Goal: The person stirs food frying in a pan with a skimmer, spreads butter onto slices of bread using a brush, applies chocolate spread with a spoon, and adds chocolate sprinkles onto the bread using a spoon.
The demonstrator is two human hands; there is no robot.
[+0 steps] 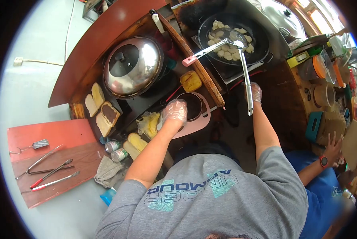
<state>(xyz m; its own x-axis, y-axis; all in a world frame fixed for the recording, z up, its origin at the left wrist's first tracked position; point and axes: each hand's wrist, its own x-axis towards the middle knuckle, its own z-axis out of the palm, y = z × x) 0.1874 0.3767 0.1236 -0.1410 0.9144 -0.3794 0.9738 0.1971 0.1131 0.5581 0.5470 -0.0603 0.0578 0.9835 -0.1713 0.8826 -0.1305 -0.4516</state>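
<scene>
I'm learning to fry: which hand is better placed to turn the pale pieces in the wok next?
Probably the right hand: it grips the long metal utensil, which reaches over the wok. The left hand is farther away, at the pink board.

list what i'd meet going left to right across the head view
metal grater → domed silver lid → plastic-gloved left hand → plastic-gloved right hand → teal box
</scene>
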